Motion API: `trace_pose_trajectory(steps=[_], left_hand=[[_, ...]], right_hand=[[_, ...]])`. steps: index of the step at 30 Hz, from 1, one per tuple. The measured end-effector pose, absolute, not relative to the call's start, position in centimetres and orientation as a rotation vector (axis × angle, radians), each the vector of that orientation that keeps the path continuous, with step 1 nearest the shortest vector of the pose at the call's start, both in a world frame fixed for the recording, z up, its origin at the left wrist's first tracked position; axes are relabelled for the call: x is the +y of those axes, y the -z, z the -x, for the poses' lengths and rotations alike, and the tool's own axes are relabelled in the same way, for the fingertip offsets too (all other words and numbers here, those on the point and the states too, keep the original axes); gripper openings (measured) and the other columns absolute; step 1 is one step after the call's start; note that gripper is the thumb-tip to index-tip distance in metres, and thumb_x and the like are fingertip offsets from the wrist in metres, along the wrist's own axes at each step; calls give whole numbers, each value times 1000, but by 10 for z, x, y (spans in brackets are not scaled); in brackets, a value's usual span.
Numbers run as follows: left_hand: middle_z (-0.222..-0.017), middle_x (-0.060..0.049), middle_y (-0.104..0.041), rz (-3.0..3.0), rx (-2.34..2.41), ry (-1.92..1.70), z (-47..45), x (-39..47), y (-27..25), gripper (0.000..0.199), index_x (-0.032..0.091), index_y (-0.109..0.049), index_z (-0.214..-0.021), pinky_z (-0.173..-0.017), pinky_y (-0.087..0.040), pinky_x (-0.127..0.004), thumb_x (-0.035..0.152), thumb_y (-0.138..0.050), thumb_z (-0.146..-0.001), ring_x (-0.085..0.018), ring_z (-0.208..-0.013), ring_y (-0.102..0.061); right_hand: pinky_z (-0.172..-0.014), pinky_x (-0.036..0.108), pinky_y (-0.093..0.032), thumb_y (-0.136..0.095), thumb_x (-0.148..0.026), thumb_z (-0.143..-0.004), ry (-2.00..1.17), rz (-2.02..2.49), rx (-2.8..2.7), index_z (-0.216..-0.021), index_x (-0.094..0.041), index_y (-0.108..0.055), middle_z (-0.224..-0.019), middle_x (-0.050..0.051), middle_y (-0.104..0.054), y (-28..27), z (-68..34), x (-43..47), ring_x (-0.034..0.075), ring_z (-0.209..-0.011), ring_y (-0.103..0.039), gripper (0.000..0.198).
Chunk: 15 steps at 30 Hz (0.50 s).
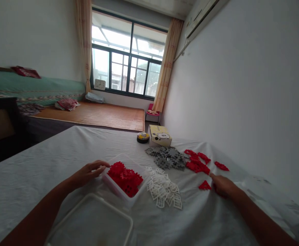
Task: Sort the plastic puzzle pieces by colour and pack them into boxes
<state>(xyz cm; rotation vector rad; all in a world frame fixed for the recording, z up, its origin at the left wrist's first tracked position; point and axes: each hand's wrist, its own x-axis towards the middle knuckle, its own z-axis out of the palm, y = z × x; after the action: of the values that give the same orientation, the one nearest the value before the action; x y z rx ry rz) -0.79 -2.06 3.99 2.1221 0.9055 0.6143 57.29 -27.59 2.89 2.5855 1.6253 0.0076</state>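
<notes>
My left hand point(91, 171) lies at the left corner of a clear plastic box point(109, 182), fingers stretched out and touching its rim. Inside the box is a heap of red interlocking plastic pieces point(126, 177). On the right, my right hand point(223, 186) is curled, with some red showing under its palm. Its index finger points at a pile of red pieces point(197, 164); a single red piece point(205, 185) lies just left of the hand. White lattice pieces point(162, 188) are heaped right of the box, with grey gear-edged pieces point(168, 157) behind them.
A translucent lid point(93, 222) lies in front of the box on the white-covered table point(69, 150). Toward the far edge stand a yellow carton point(160, 136) and a round black-and-yellow tin point(142, 137). Another red piece point(221, 166) lies near the wall. Clear plastic sheeting point(272, 194) covers the right side.
</notes>
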Motion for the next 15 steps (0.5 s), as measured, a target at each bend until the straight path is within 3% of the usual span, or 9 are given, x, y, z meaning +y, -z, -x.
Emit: trace_pose_trajectory(steps=[4,7,12,15], left_hand=[[-115,-7,-63,-2042,924,-583,7,-23,-45,49,22,-69,-105,-78,-53,-27,60,-51,-80,-24,-101,-61],[-115,-6,-64,-2028,950,-576,7,-24,-50,49,23,-70,-101,-78,-54,-28,62,-53,-77,-26,-102,-61],[-114,-5,-65,-2055,980,-567,7,-23,-48,45,26,-72,-98,-80,-54,-25,62,-53,-77,-26,-100,-61],[-114,-5,-65,-2038,1055,-647,6,-24,-41,45,28,-73,-94,-78,-54,-24,63,-53,-75,-28,-105,-60]], right_hand=[[-82,39,-44,-53,-18,-72,64,-2667,1584,-116,-19,-61,-102,15,-69,-27,-589,-262,32,-98,-63,45],[-94,40,-38,-58,-21,-69,35,-2723,1693,-120,-20,-58,-120,14,-63,-41,-599,-233,31,-113,-55,51],[-109,35,-24,-80,-33,-46,307,-2658,2069,-138,-18,-42,-148,15,-35,-58,-600,-162,30,-135,-30,101],[-106,29,-28,-84,-33,-41,448,-2702,2139,-132,-14,-50,-145,18,-39,-58,-604,-126,30,-134,-33,100]])
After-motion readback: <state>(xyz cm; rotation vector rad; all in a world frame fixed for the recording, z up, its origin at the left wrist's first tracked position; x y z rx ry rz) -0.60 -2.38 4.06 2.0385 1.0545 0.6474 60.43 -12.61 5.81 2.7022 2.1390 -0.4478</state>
